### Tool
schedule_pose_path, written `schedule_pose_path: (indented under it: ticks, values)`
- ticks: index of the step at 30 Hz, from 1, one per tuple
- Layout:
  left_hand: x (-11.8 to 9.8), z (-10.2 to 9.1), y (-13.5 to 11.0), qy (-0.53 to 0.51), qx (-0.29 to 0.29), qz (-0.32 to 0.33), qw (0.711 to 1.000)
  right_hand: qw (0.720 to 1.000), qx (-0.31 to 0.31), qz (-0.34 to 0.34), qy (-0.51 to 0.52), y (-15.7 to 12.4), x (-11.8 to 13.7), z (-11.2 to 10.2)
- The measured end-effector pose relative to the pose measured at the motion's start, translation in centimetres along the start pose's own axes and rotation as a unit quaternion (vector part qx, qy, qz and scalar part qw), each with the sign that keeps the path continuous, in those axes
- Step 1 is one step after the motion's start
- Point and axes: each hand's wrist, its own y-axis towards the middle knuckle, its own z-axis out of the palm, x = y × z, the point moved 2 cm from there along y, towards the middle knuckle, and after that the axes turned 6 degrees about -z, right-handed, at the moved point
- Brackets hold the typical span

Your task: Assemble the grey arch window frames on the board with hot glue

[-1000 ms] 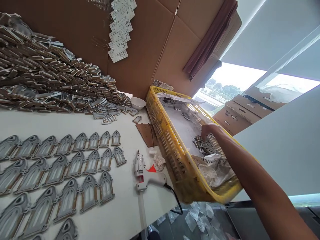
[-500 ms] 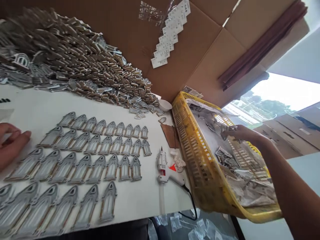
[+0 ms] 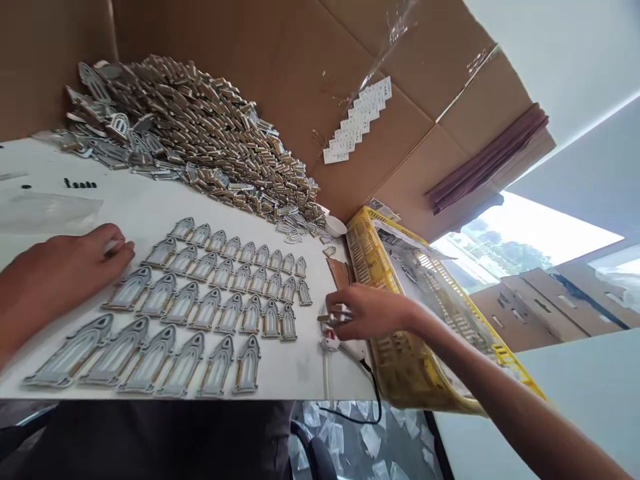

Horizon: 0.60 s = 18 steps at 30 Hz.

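Rows of grey arched window-shaped pieces (image 3: pixel 215 293) lie flat on the white table (image 3: pixel 150 207). My right hand (image 3: pixel 365 310) hovers over the table's right edge, just left of the yellow basket (image 3: pixel 385 360), fingers pinched on a few grey window pieces (image 3: pixel 333 317). It hangs right above the white glue gun (image 3: pixel 333 347), which it partly hides. My left hand (image 3: pixel 75 263) rests on the table at the left end of the rows, fingers curled with the fingertips down by the nearest piece.
A big heap of the same pieces (image 3: pixel 190 133) is piled against the cardboard wall (image 3: pixel 280 60) at the back. A small white bowl (image 3: pixel 336 227) and a brown card scrap (image 3: pixel 341 272) sit by the basket. Crumpled paper lines the basket. Plastic scraps litter the floor (image 3: pixel 350 433).
My right hand has come out of the yellow basket with some grey pieces and moved left over the glue gun. My left hand has come into view on the table.
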Motion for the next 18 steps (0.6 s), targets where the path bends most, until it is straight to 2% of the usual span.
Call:
schedule_pose_path:
  ticks: [5,11,18]
  values:
    - [-1.9,-2.4,-2.4,0.048,0.038,0.022,0.998,0.998,0.043,0.003,-0.037,2.8,0.5,2.2]
    - [-1.5,-2.0,-2.3,0.039,0.041,0.03,0.998,0.995,0.067,0.002,-0.07,3.8,0.3,3.3]
    - [-1.6,-2.2,-2.4,0.035,0.047,0.028,0.998,0.995,0.03,-0.01,-0.098,4.3,0.7,3.2]
